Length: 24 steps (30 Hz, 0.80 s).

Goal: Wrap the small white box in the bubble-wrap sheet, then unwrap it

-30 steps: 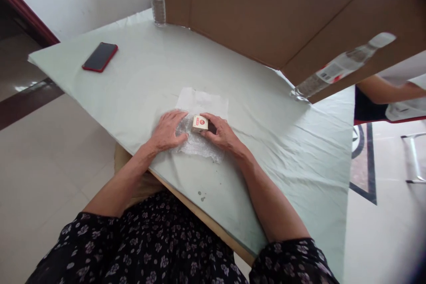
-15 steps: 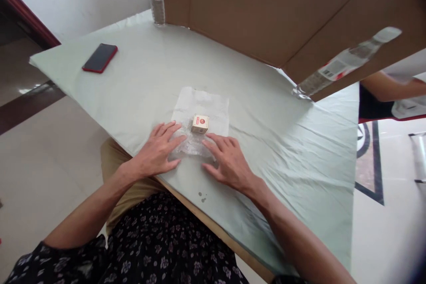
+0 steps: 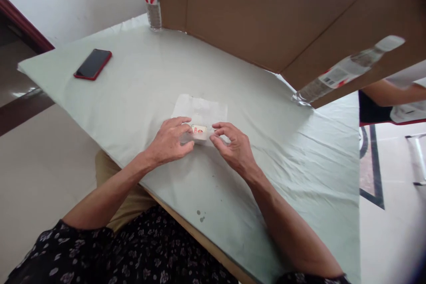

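Starting from the near edge of the covered table [image 3: 233, 213], notice first some dark spots [image 3: 200, 215] on the cloth [image 3: 309, 151]. Farther in, see the left hand [image 3: 170, 141] in a loose curve by the left side of the small box [image 3: 200, 130], with thumb apart from forefinger; impossible to tell whether pinching anything. See the right hand [image 3: 238, 148] just beside the other side, with thumb and forefinger together, seemingly pinching the translucent wrap [image 3: 196, 106]. Find the box between both hands, lying on the wrap, with printed face upward and near part seemingly veiled by the same wrap.

Judging by look, probably light and fairly stiff, as thin carton, but easy to dent at corners. Better to take hold by two opposite side walls, gently. As for the wrap, probably soft, slightly slippery and springy; better to hold by a corner.

For moving, use rather the cloth beyond and right of the wrap; less the diagonal near edge, quite close behind the left hand. Farther left, mind the phone [image 3: 93, 64], well apart. At the far limit, mind the cardboard panel [image 3: 246, 13], with a right bottle [image 3: 346, 71] and a left bottle [image 3: 152, 0] just beside, and, past the panel, another person's arm [image 3: 396, 94].
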Each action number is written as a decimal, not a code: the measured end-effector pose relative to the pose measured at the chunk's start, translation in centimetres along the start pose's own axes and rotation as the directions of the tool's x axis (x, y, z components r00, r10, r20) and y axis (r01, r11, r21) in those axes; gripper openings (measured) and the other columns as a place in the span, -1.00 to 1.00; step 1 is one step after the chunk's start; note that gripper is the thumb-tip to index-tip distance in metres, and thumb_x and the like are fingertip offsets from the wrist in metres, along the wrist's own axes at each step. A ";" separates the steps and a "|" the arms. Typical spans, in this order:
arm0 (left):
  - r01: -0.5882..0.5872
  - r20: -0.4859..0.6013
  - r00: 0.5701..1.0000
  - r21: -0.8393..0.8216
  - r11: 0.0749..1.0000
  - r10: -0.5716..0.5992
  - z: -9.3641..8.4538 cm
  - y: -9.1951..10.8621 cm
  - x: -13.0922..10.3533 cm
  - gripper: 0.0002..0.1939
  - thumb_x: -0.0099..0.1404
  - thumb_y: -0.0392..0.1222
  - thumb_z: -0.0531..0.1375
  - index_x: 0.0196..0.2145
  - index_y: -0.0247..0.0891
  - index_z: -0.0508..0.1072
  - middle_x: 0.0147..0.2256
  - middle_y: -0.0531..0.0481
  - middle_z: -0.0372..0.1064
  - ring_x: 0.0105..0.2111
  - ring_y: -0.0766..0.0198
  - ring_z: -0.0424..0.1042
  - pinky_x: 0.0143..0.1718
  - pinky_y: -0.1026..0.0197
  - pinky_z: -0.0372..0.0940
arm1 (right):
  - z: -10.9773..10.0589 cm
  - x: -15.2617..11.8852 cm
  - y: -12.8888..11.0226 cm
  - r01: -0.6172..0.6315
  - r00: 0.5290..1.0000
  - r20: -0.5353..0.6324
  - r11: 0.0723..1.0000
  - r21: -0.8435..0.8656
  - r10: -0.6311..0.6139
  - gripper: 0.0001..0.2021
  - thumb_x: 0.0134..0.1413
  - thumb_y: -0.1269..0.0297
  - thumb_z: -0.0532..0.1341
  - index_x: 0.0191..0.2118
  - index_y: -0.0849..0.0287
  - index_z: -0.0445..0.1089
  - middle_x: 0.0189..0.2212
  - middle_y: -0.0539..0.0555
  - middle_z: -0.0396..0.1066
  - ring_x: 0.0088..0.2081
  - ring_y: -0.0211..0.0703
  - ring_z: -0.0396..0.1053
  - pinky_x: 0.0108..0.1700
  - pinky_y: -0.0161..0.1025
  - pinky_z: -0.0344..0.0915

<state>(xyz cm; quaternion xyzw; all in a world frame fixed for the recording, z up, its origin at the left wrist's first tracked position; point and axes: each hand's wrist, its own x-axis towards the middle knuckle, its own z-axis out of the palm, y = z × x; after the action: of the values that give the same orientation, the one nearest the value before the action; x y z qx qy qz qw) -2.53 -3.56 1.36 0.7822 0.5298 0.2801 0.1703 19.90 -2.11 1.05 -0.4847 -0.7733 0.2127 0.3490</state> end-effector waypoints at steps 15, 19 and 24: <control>0.200 -0.011 0.973 -0.451 0.870 -0.230 1.5 0.3 2.1 -0.80 0.26 -0.10 0.29 -0.48 -0.21 0.48 -0.22 -0.02 0.58 -0.20 0.21 0.53 -0.19 0.20 0.38 | 1.0 1.9 1.9 -0.334 0.941 0.204 0.821 0.463 0.268 -0.79 0.04 0.16 0.31 -0.50 0.12 0.36 -0.23 0.07 0.58 -0.27 -0.14 0.47 -0.21 -0.20 0.37; 0.199 0.001 0.975 -0.446 0.873 -0.221 1.6 0.3 1.8 -0.83 0.26 -0.12 0.29 -0.45 -0.20 0.52 -0.23 -0.01 0.59 -0.19 0.20 0.54 -0.14 0.17 0.38 | 1.2 1.6 1.8 -0.318 0.947 0.196 0.837 0.445 0.255 -0.80 0.07 0.17 0.30 -0.48 0.11 0.37 -0.26 0.06 0.57 -0.28 -0.15 0.46 -0.22 -0.20 0.36; 0.285 0.044 0.955 -0.429 0.857 -0.295 1.5 0.2 2.1 -0.86 0.20 -0.11 0.33 -0.42 -0.21 0.50 -0.27 0.01 0.58 -0.29 0.25 0.50 -0.30 0.24 0.33 | 0.9 1.8 2.5 -0.314 0.943 0.213 0.894 0.320 0.255 -0.85 0.10 0.18 0.27 -0.41 0.10 0.40 -0.33 0.04 0.55 -0.34 -0.15 0.44 -0.27 -0.20 0.35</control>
<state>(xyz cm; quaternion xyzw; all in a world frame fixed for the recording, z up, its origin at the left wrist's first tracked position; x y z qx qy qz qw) -0.87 -1.66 0.80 0.6334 0.5683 0.3701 0.3728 20.26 0.60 -0.62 -0.5039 -0.6698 0.4349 0.3291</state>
